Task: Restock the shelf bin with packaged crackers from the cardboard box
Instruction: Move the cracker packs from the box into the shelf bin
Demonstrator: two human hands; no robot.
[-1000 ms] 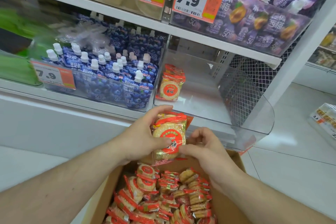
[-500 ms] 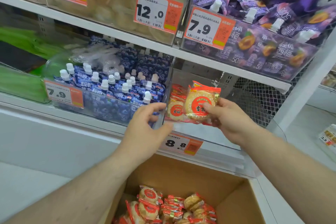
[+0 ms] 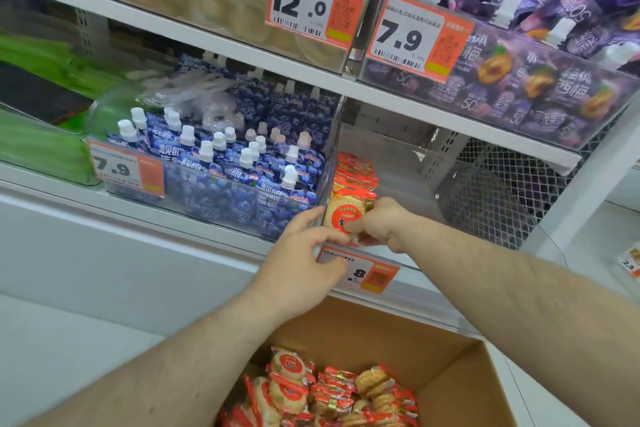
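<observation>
A clear shelf bin (image 3: 408,166) holds a short upright row of red-and-orange cracker packs (image 3: 353,173) against its left wall. My right hand (image 3: 381,225) pinches the front cracker pack (image 3: 343,215) at its lower edge, inside the bin's front left corner. My left hand (image 3: 304,260) rests on the bin's front lip beside that pack, fingers curled, touching the pack's left edge. Below, an open cardboard box (image 3: 450,357) contains several more cracker packs (image 3: 325,392).
Blue spouted jelly pouches (image 3: 225,166) fill the bin to the left. Purple pouches (image 3: 540,55) and pale snacks sit on the shelf above, behind price tags. A wire mesh panel (image 3: 502,191) closes the shelf's right end. An orange price tag (image 3: 367,274) hangs under the bin.
My right hand has brought the cracker pack down and left into the bin's front corner against the row. My left hand has slid right to the bin's lip.
</observation>
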